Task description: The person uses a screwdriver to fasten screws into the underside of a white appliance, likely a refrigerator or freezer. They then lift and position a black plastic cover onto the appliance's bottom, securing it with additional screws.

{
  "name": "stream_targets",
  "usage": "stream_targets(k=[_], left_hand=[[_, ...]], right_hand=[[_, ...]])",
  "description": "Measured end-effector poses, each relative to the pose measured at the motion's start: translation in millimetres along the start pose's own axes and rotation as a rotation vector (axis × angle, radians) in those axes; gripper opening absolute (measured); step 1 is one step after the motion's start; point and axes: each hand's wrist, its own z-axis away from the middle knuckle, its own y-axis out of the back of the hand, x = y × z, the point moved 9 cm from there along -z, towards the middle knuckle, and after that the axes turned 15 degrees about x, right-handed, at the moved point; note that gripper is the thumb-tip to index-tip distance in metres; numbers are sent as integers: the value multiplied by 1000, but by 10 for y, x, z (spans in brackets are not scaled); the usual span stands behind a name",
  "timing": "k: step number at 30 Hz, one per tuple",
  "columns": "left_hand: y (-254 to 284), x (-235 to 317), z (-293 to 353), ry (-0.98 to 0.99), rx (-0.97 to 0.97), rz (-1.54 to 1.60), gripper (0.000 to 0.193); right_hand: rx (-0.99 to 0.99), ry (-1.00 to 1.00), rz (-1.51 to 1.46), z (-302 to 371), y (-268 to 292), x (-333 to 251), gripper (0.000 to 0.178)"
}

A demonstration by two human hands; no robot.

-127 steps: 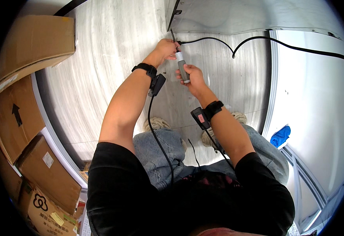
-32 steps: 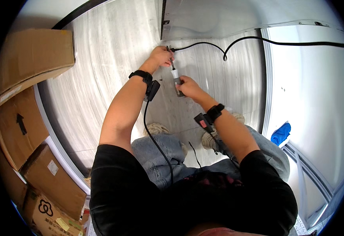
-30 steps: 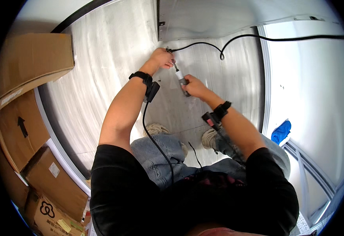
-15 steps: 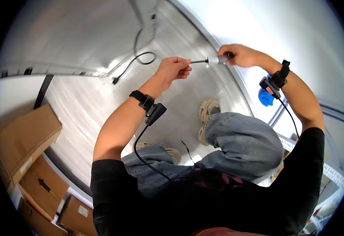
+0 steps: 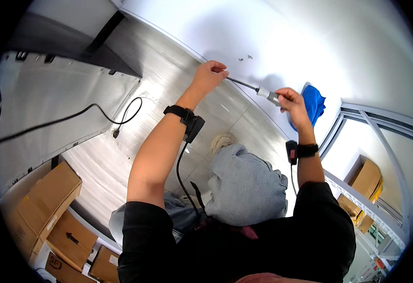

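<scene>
A screwdriver (image 5: 265, 93) with a pale grey handle and a long dark shaft stretches between my two hands, in front of a white panel. My right hand (image 5: 292, 104) is closed around the handle, thumb on top. At the other end, my left hand (image 5: 208, 77) pinches the tip between thumb and fingers; whether a small screw sits there is hidden. Two small dark marks (image 5: 245, 58) show on the white panel beyond my left hand. A crumpled blue cloth (image 5: 314, 103) lies on the white surface just beyond my right hand.
To the left stands a metal-sided cabinet (image 5: 41, 106), a black power cable (image 5: 65, 121) looping past it to a plug near the floor. Cardboard boxes (image 5: 46, 198) are stacked at lower left. White metal racking (image 5: 385, 146) with more boxes (image 5: 367, 177) rises on the right.
My view and body have turned rightward, toward the white panel. Both hands keep hold of the screwdriver, which now slopes down to the right, with more of its shaft showing.
</scene>
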Motion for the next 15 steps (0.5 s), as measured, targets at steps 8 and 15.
stream_targets(k=[8,15], left_hand=[[-588,242,-345,-390,211,-452,23],[-784,201,-515,-368,269,-662,15]], right_hand=[[202,-138,-274,69,345,739,15],[265,-112,-305,-8,475,821,16]])
